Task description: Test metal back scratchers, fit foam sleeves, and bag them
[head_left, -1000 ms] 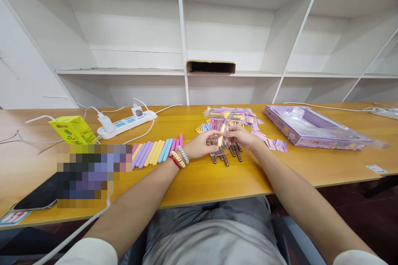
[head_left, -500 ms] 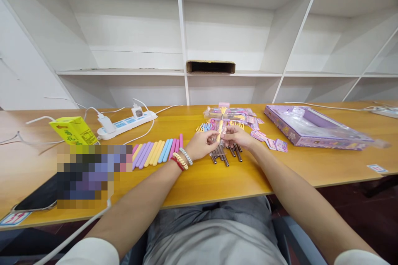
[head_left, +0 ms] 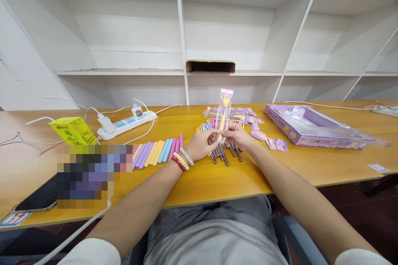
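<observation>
Upright in front of me is a yellow hand-shaped back scratcher (head_left: pixel 222 120) inside a clear plastic bag with a pink top. My left hand (head_left: pixel 203 141) pinches the bag's lower end from the left. From the right, my right hand (head_left: pixel 236 136) grips the same lower end, its fingers closed. Under and behind both hands lie loose back scratchers (head_left: pixel 221 154) with dark metal rods and coloured heads, partly hidden. Bagged back scratchers (head_left: pixel 245 114) are piled just beyond them. To the left, coloured handle tubes (head_left: pixel 155 152) form a row.
Pink cards (head_left: pixel 276 145) lie right of the hands, near a purple open box (head_left: pixel 323 138) holding clear plastic. Leftward are a power strip (head_left: pixel 127 125) with cables, a yellow-green carton (head_left: pixel 74 129) and a phone (head_left: pixel 39 192). White shelves (head_left: pixel 230 29) rise behind the table.
The bagged back scratcher has come up higher and shows more fully between the hands, with the hand-shaped head now well inside the bag. Both hands stay nearly in place.
</observation>
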The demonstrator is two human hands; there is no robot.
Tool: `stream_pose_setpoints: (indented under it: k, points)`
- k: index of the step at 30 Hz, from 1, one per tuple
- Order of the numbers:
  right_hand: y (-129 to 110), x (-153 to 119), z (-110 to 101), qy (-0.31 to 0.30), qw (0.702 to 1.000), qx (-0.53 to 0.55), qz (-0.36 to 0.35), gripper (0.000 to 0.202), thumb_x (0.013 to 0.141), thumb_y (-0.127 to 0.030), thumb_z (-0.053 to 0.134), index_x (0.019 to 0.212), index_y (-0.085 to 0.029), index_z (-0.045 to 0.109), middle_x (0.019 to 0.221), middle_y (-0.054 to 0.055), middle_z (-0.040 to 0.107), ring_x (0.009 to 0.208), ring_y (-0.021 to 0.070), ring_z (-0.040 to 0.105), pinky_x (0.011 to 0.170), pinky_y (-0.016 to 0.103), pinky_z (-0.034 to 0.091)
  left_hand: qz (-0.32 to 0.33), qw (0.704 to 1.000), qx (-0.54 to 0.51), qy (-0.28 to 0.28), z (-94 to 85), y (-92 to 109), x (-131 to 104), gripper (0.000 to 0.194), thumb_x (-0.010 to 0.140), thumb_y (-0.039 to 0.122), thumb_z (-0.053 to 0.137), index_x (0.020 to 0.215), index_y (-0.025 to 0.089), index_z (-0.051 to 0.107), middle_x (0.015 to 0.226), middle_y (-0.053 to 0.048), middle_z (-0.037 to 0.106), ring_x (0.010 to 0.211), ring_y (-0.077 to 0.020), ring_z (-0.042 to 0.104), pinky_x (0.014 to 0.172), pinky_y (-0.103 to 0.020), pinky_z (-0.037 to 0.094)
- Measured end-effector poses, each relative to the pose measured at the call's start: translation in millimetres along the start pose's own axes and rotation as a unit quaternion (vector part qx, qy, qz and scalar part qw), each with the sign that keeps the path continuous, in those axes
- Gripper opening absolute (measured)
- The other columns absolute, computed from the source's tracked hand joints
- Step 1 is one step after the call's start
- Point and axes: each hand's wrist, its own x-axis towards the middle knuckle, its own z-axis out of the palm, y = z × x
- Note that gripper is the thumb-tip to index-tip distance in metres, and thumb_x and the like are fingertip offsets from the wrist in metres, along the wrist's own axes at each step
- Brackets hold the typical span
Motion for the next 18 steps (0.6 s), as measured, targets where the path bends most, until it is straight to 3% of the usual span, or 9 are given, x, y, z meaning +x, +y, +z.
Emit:
stream_pose_setpoints:
  k: [6,12,18]
  points:
    - [0,1,1,0.008,1.0,0.015,-0.014,0.027,0.061,-0.029,0.075,0.061,-0.015,0.052,0.057,-0.001,0.06,0.044,0.0078,0.052,0.04,0.021,0.044,0.032,0.999,0.026,-0.011,-0.6,0,0,0.012,0.08,0.025,0.053,0.087,0.019,0.061,0.076,-0.001,0.062,0.069,-0.0124,0.056,0.067,-0.025,0.043]
    - [0,2,3,0.004,1.0,0.026,-0.017,0.032,0.059,-0.026,0.076,0.054,-0.016,0.046,0.055,-0.001,0.06,0.043,0.0076,0.053,0.041,0.021,0.043,0.042,0.998,0.025,-0.04,-2.9,0,0,0.015,0.079,0.025,0.053,0.087,0.019,0.064,0.081,-0.004,0.064,0.075,-0.0154,0.057,0.074,-0.029,0.045]
    - [-9,-1,1,0.023,0.998,0.049,-0.012,0.029,0.056,-0.024,0.077,0.055,-0.015,0.05,0.05,-0.001,0.06,0.039,0.0077,0.051,0.04,0.02,0.042,0.104,0.99,0.014,-0.094,-8.4,-7,1,0.052,0.067,0.002,0.044,0.114,0.019,0.058,0.109,-0.006,0.06,0.099,-0.0175,0.055,0.09,-0.032,0.043]
